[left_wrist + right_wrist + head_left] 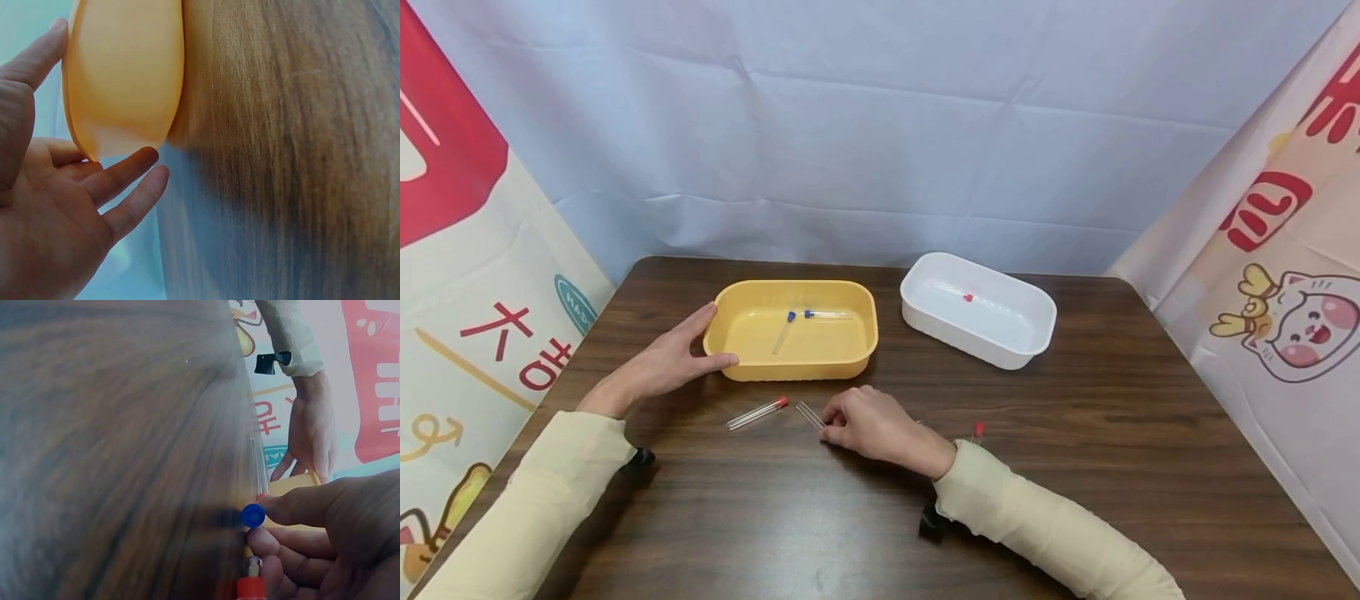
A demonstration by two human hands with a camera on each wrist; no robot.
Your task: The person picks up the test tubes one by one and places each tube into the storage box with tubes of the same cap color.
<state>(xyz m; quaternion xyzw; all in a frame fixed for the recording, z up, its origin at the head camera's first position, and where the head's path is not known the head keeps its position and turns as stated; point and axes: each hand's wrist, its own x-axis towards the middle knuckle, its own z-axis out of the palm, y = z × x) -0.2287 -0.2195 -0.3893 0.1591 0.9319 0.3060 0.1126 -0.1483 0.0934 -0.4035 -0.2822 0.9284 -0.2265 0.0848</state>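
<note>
My left hand point(662, 362) rests against the left end of a yellow tray point(801, 371), thumb at the near rim and fingers along the side. Inside that tray lie two clear tubes with blue caps point(792, 317). Just in front, my right hand point(872, 423) is low over the table; its thumb and a fingertip pinch a blue-capped tube point(253, 515). Clear tube ends point(810, 415) stick out past those fingers. Below the fingers in the right wrist view is a red cap point(251, 589). Left of this hand, red-capped tubes point(758, 412) lie on the wood.
A white tray point(977, 343) stands at the back right, angled, with a red-capped tube point(967, 297) in it. Another red cap point(978, 428) shows beyond my right sleeve. The brown table point(737, 517) meets a pale cloth point(880, 150) behind.
</note>
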